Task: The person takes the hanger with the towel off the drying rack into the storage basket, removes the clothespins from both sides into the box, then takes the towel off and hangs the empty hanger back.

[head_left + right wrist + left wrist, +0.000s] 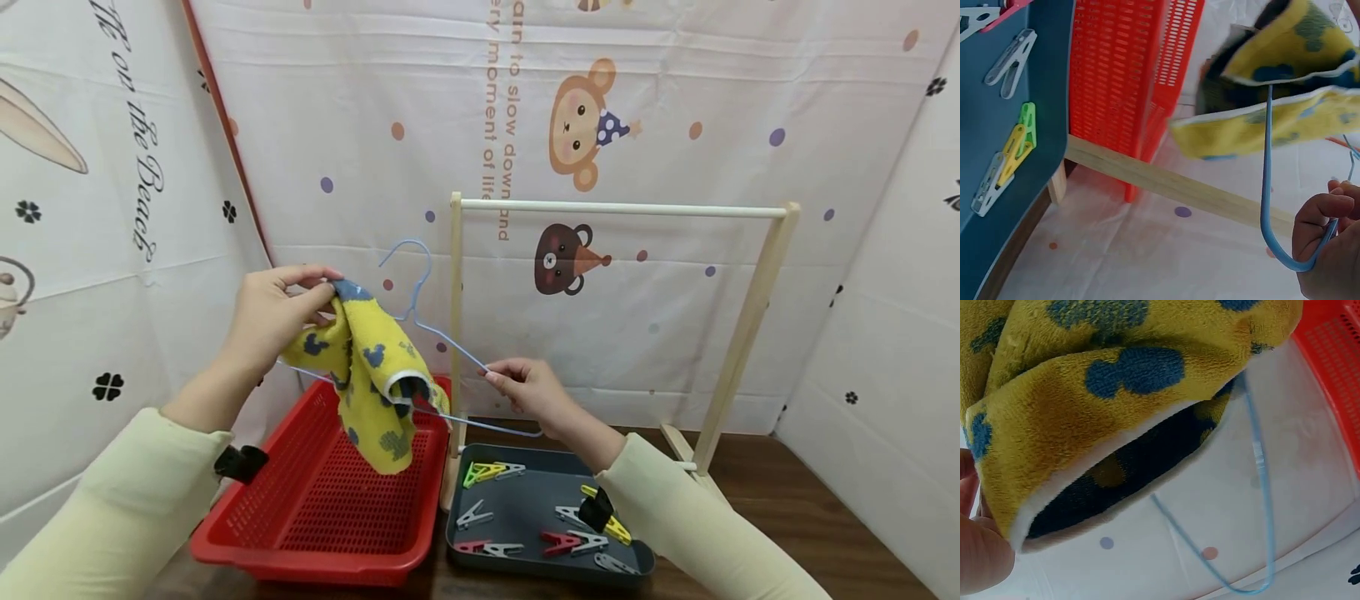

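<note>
My left hand [273,321] pinches a small yellow terry garment [378,337] with blue mouse-head shapes near its blue edge. The cloth hangs in folds, its white-trimmed opening turned toward the lower right. My right hand [536,392] holds a light blue clothes hanger [452,341] by its right shoulder, hook upward. In the right wrist view, the hanger's bar [1266,181] runs into the garment's opening [1310,128]. The left wrist view shows the hanger's other end [1264,481] sticking out past the cloth [1060,425]; the garment hides its middle.
Beneath the garment stands a red perforated basket [318,558]. To its right, a dark grey tray [517,508] carries several coloured clothespins [474,517]. Behind the tray rises a wooden rack with a white top rail [622,208]. Printed cloth [360,75] encloses the back and sides.
</note>
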Available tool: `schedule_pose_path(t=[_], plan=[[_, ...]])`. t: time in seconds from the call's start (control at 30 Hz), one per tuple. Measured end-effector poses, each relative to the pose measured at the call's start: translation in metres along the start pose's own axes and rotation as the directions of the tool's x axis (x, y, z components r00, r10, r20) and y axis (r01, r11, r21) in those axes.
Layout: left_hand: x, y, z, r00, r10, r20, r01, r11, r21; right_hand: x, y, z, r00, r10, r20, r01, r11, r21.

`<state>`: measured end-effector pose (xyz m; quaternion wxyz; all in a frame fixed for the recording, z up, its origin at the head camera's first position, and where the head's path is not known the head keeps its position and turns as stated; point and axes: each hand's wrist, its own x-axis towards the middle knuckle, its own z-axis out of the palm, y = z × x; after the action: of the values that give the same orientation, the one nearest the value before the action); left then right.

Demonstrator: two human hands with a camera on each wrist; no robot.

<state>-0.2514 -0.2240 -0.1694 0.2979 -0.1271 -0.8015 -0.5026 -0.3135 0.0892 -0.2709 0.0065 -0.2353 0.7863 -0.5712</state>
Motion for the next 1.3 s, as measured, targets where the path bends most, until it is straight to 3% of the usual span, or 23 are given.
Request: schedule_pose_path(t=[0.1,0.23,0.33,0.53,0.73,0.87,1.03,1.3], plan=[[0.003,0.004,-0.002,0.999,-0.022,-0.030,0.018,0.992,-0.127,-0.003,0.007,0.000,1.000,0.026,0.001,-0.026,1.000,0.001],[0.008,0.009,-0.008,0.997,-0.049,-0.063,0.026,0.946,-0.322,-0.005,0.014,0.001,0.999,0.032,0.031,-0.033,0.999,0.023],[0.012,0.016,-0.014,0.996,-0.030,-0.084,-0.005,0.921,-0.389,-0.007,0.019,0.003,0.998,0.042,0.044,-0.042,0.999,0.019],[0.016,0.032,-0.024,0.988,-0.009,-0.156,-0.048,0.934,-0.354,-0.011,0.030,0.008,0.997,0.055,0.060,-0.054,0.998,-0.010],[0.014,0.031,-0.035,0.986,-0.016,-0.169,-0.040,0.944,-0.328,-0.012,0.040,0.011,0.996,0.067,0.052,-0.067,0.998,-0.010],[0.009,0.021,-0.040,0.989,-0.030,-0.142,-0.014,0.955,-0.296,-0.012,0.041,0.009,0.996,0.082,0.036,-0.082,0.997,0.007],[0.001,0.000,-0.044,0.997,-0.047,-0.066,0.024,0.950,-0.312,-0.012,0.037,0.004,0.997,0.079,0.020,-0.079,0.997,0.004],[-0.013,-0.037,-0.041,0.996,-0.088,0.016,0.090,0.991,-0.102,-0.011,0.030,-0.005,0.996,0.087,0.008,-0.087,0.996,0.020]])
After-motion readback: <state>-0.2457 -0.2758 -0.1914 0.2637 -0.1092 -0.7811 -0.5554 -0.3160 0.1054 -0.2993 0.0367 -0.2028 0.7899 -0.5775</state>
